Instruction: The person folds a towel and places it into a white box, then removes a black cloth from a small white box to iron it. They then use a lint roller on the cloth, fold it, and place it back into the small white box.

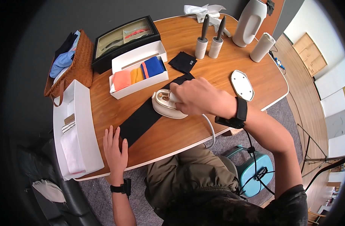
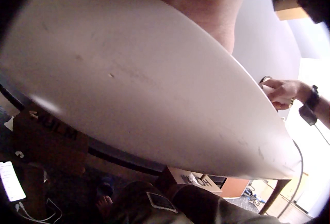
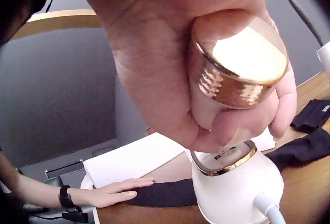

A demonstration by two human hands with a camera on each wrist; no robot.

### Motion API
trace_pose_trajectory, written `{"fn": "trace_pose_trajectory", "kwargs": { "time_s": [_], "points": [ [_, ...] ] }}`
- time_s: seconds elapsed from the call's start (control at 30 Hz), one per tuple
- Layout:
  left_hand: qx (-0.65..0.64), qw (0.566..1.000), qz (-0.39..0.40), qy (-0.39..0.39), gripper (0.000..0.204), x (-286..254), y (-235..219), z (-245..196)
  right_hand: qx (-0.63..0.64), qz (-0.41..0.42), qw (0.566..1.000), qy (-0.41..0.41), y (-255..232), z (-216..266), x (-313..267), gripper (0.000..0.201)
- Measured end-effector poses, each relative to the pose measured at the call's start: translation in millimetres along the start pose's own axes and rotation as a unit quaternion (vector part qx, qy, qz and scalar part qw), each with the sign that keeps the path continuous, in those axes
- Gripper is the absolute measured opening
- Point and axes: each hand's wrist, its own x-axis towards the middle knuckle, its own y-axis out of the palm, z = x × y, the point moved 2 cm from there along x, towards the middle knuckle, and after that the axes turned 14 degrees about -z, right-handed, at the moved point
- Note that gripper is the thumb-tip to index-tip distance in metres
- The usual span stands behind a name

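Observation:
My right hand (image 1: 200, 96) grips the handle of a small white and gold iron (image 1: 172, 107). In the right wrist view, the fingers wrap round the handle just under its gold cap (image 3: 242, 59). The iron sits on a long black strip of cloth (image 1: 141, 119), which runs diagonally across the wooden table (image 1: 172, 137). At the near left end of that cloth lies my left hand (image 1: 117, 152), palm down with straight fingers, its fingertips right at the cloth's edge. A pale cord (image 1: 211, 130) runs from the iron over the table's front edge.
Beyond the cloth stand a white box (image 1: 140, 86) of folded coloured cloths and a folded black cloth (image 1: 183, 62). A long white box (image 1: 87, 132) borders the left hand. Two lint rollers (image 1: 201, 48) stand at the back; a white iron stand (image 1: 242, 85) lies right.

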Motion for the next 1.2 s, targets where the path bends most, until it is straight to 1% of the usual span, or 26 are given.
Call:
{"fn": "trace_pose_trajectory", "kwargs": {
  "time_s": [0.13,0.2,0.33,0.53,0.6,0.63,0.7,0.93,1.03,1.1,1.2],
  "points": [
    [0.002,1.000,-0.005,0.010,0.050,-0.9,1.2,1.5,-0.007,0.002,1.000,-0.004,1.9,-0.4,0.5,0.036],
    [0.001,1.000,-0.004,0.010,0.050,-1.0,0.7,1.2,-0.007,-0.036,0.999,-0.009,6.2,-3.6,3.7,0.036],
    [-0.003,1.000,-0.003,0.008,0.050,-0.1,-1.1,-0.3,-0.013,-0.044,0.999,-0.008,4.1,-4.4,8.6,0.037],
    [-0.005,1.000,0.001,0.000,0.050,0.2,-1.2,-1.3,-0.018,-0.023,1.000,-0.008,3.4,-3.4,4.4,0.037],
    [-0.004,1.000,0.002,-0.001,0.050,0.2,-2.1,-1.3,-0.010,0.009,1.000,0.002,-1.9,1.9,0.1,0.037],
    [-0.004,1.000,0.002,0.000,0.050,0.1,-1.8,-1.7,-0.009,0.009,1.000,0.002,-1.4,1.5,0.2,0.037],
    [-0.003,1.000,0.002,-0.002,0.050,-0.1,-0.9,-2.0,-0.001,-0.008,1.000,-0.012,-1.1,0.7,-0.6,0.038],
    [-0.004,1.000,0.001,0.001,0.050,0.3,-1.3,-1.1,-0.015,-0.042,0.999,-0.013,5.8,-3.5,6.9,0.038],
    [-0.006,1.000,-0.001,-0.001,0.050,0.3,-0.7,-0.7,-0.014,-0.030,0.999,-0.007,4.7,-3.3,5.2,0.038],
    [-0.006,1.000,-0.002,0.000,0.050,0.4,-0.3,-0.6,-0.005,0.002,1.000,-0.004,-1.4,-0.7,-0.7,0.038],
    [-0.006,1.000,-0.003,-0.001,0.050,-0.2,0.3,0.4,0.000,0.027,1.000,-0.007,-4.8,0.5,-4.7,0.038]
  ]
}}
